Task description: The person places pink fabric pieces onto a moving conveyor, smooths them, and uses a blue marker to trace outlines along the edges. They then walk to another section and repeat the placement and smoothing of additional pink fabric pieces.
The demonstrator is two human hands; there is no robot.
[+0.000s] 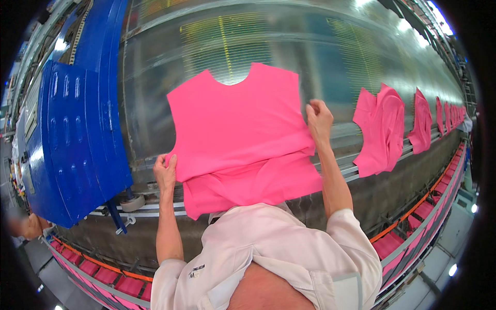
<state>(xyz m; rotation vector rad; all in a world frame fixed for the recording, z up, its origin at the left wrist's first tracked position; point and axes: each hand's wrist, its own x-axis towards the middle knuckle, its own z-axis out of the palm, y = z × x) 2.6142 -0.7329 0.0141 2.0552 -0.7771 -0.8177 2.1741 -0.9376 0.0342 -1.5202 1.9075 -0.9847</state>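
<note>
A pink cut fabric panel (236, 120), with a curved neckline and armholes, lies before me on a long glossy work table (147, 97). Its upper part is spread flat, while the lower part is folded and creased and hangs over the near edge against my body. My left hand (166, 172) pinches the panel's left edge below the armhole, thumb on top. Just beside the panel's right edge is my right hand (320, 118), its fingers curled together with no fabric visible in them. Yellow line markings (223, 42) show on the table beyond the neckline.
A blue metal machine housing (77, 135) stands at the left, over rails (174, 209) along the table edge. More pink panels (381, 130) lie in a row to the right. Behind me runs a rack (387, 244) of pink pieces. A person (31, 226) is at far left.
</note>
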